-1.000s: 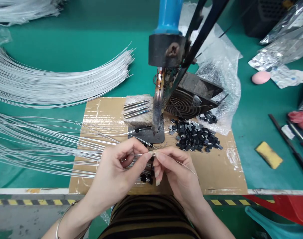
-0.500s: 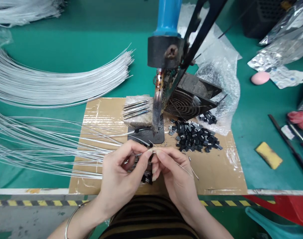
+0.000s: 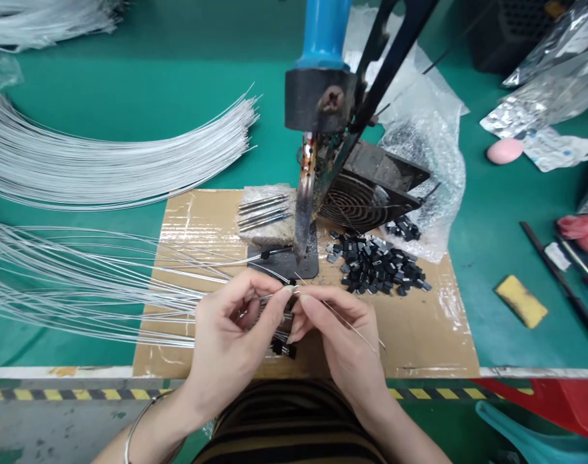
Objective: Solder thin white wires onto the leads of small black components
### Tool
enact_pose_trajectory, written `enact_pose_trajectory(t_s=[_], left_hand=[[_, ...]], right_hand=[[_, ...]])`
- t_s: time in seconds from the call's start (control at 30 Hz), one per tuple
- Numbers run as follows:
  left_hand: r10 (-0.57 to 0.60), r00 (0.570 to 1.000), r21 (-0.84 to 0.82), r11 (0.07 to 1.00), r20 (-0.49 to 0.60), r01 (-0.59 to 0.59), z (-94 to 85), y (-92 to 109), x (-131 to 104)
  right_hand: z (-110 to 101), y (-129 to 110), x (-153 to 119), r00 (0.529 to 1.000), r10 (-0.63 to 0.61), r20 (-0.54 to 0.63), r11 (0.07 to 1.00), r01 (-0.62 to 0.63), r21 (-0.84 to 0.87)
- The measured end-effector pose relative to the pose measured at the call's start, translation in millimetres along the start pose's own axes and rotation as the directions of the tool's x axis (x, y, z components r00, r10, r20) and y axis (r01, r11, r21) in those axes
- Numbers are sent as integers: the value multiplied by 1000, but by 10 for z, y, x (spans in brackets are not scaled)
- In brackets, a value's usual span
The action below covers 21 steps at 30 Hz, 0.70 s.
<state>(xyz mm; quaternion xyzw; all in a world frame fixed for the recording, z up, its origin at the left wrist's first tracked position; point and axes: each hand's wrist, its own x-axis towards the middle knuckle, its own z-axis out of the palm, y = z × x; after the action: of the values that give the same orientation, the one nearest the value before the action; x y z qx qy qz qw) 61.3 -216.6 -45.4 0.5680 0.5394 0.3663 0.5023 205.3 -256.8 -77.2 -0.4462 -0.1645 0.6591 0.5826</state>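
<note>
My left hand (image 3: pixel 238 332) pinches a thin grey wire between thumb and index finger, just below the soldering iron's tip. Close against it, my right hand (image 3: pixel 345 328) also has thumb and index finger pressed together on a thin wire (image 3: pixel 354 330), whose loose ends stick out over the knuckles to the lower right. Fingertips hide where the wires meet. Above hangs a soldering iron (image 3: pixel 305 212), fixed tip down in a black clamp. Beneath my hands lie wires with small black connectors (image 3: pixel 284 349), partly covered by the fingers.
On the cardboard (image 3: pixel 420 341) are a pile of small black connectors (image 3: pixel 383 265), a pad with metal rods (image 3: pixel 265 212) and a black fan (image 3: pixel 371 193). Wire bundles (image 3: pixel 105 171) spread leftward. Bubble wrap (image 3: pixel 434 174), a yellow sponge (image 3: pixel 521 301) and a black stick (image 3: pixel 559 280) are rightward.
Both hands have shifted slightly left, still pinching. The right fingers have tilted a little, and the thin wire ends behind them lie at a different angle.
</note>
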Motion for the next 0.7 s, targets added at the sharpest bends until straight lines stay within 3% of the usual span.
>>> enact_pose_trajectory(t_s=[0.47, 0.7], left_hand=[[58, 998, 155, 987, -24, -53, -6, -67, -58], [86, 996, 205, 975, 8, -86, -32, -58, -67]], right_hand=[[14, -28, -23, 1000, 21, -3, 999, -21, 28], [-23, -121, 44, 993, 118, 30, 991, -120, 58]])
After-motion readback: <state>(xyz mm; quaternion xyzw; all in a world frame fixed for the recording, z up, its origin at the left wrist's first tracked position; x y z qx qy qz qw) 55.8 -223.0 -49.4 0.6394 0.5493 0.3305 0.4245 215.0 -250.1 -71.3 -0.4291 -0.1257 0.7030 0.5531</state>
